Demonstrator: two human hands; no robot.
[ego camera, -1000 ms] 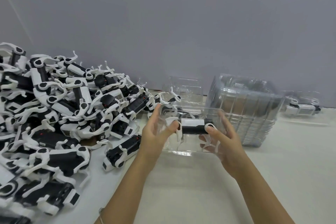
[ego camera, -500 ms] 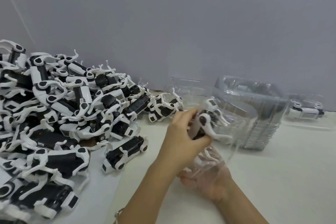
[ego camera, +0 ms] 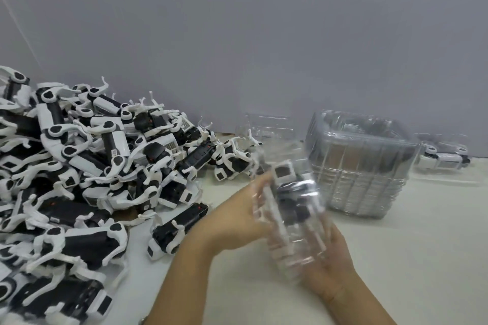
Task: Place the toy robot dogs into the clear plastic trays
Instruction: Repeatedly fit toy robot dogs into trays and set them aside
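A clear plastic tray (ego camera: 303, 240) with a black-and-white toy robot dog (ego camera: 287, 192) inside it is held between both hands, tilted and blurred by motion. My left hand (ego camera: 237, 219) grips the tray's left side. My right hand (ego camera: 332, 258) cups it from below and the right. A big pile of toy robot dogs (ego camera: 79, 166) covers the table's left half. One dog (ego camera: 177, 232) lies alone at the pile's near edge.
A tall stack of empty clear trays (ego camera: 359, 166) stands to the right of my hands. Behind it at the far right lies a filled tray (ego camera: 443, 155). Another clear tray (ego camera: 266, 126) leans by the grey wall. The white table (ego camera: 422, 245) stretches right.
The tray with the dog has been turned from lying flat between both hands to a tilted, nearly end-on pose. My right hand slid under it, and my left hand shifted to its left side.
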